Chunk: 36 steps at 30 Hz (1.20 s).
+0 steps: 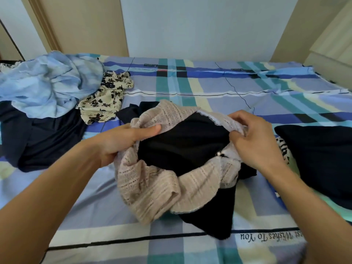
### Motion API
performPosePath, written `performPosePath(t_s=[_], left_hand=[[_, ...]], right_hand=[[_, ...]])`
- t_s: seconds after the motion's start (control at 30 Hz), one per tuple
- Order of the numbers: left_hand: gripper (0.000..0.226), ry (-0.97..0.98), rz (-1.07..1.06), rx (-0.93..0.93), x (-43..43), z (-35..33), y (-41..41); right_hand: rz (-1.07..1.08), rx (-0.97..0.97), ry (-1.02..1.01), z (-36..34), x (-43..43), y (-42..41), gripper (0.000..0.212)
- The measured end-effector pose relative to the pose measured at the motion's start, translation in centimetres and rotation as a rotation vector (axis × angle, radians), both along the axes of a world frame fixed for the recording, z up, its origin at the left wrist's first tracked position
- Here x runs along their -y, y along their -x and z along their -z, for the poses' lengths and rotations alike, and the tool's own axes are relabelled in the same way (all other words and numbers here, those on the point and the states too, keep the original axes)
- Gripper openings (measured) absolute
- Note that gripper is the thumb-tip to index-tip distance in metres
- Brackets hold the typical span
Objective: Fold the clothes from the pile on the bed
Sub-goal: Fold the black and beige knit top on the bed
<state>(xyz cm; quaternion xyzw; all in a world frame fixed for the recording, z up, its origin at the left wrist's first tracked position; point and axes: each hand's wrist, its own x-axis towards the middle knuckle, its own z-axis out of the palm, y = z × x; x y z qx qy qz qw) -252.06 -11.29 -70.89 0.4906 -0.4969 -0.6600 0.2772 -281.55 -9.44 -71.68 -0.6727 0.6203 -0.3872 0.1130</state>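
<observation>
A beige lace-knit garment with a black part (pixel 162 180) is bunched up in the middle of the bed. My left hand (pixel 123 141) grips its left beige edge, thumb on top. My right hand (pixel 255 138) pinches the white lace trim at its upper right. The black fabric shows between my hands and hangs out below. The pile lies at the left: a crumpled light blue garment (pixel 47 86), a cream piece with black flowers (pixel 106 100) and a dark navy garment (pixel 43 138).
The bed has a blue, teal and cream plaid sheet (pixel 219 88). A dark navy folded item (pixel 320 157) lies at the right edge over a black-and-white patterned piece (pixel 283 149). A pale wall and beige cupboards stand behind the bed.
</observation>
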Motion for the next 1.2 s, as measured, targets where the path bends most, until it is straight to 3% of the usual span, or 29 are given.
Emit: performPosePath(t_s=[0.07, 0.13, 0.17, 0.23, 0.3, 0.37, 0.4, 0.47, 0.53, 0.6, 0.7, 0.83, 0.87, 0.97, 1.07, 1.13, 1.2], left_hand=[[0.043, -0.044, -0.054, -0.095, -0.2, 0.0, 0.5], [0.043, -0.020, -0.168, -0.163, -0.3, 0.3, 1.4], [0.048, 0.020, -0.216, -0.186, -0.4, 0.6, 1.7], [0.056, 0.138, -0.205, -0.174, -0.9, 1.3, 2.6], [0.049, 0.413, 0.053, -0.060, -2.0, 2.2, 3.6], [0.081, 0.599, 0.202, 0.165, -2.6, 3.8, 4.8], [0.083, 0.661, 0.168, 0.283, -2.5, 4.4, 5.2], [0.045, 0.695, 0.018, 0.335, -1.9, 4.7, 5.2], [0.022, 0.530, -0.188, 0.184, -1.3, 4.0, 4.5], [0.020, 0.266, -0.311, -0.028, -0.7, 2.9, 3.8], [0.023, 0.023, -0.258, -0.192, -0.5, 1.6, 3.5], [0.031, -0.088, -0.203, -0.226, -0.8, 1.1, 4.2], [0.033, -0.114, -0.189, -0.228, -0.9, 0.9, 4.4], [0.024, -0.177, -0.088, -0.230, -1.0, 0.8, 4.4], [0.031, 0.085, 0.023, -0.101, -1.3, 1.3, 4.2], [0.056, 0.396, 0.082, 0.186, -1.6, 2.1, 4.4], [0.089, 0.559, 0.054, 0.464, -1.9, 3.6, 5.0]], right_hand=[[0.151, -0.165, 0.126, -0.1, 0.1, 0.4, 0.024], [0.206, -0.169, 0.182, -0.2, 0.2, 0.7, 0.017], [0.192, -0.056, 0.134, -0.2, 0.3, 0.8, 0.015], [0.125, 0.391, -0.118, -0.6, 0.2, 0.4, 0.019], [0.089, 0.838, -0.395, -0.8, -0.2, -0.2, 0.025], [0.057, 1.042, -0.528, -0.7, -0.5, -0.7, 0.023], [0.046, 1.070, -0.558, -0.7, -0.6, -0.7, 0.022], [-0.007, 1.104, -0.600, -0.7, -0.9, -0.7, 0.019], [-0.144, 1.152, -0.649, -0.9, -0.8, -0.2, 0.007], [-0.335, 1.078, -0.682, -1.3, -1.0, 0.3, 0.020], [-0.567, 0.581, -0.621, -1.0, -0.8, 0.6, 0.037], [-0.469, -0.025, -0.474, -0.3, -0.4, -0.4, 0.074], [-0.378, -0.118, -0.428, 0.0, -0.2, -0.5, 0.068], [-0.106, -0.237, -0.257, 1.0, 0.6, -0.4, 0.015], [0.098, -0.321, -0.128, 2.0, 2.0, 0.7, 0.010], [0.137, -0.317, -0.191, 2.8, 3.0, 1.0, 0.004], [0.084, -0.102, -0.304, 3.4, 3.4, 0.7, 0.016]])
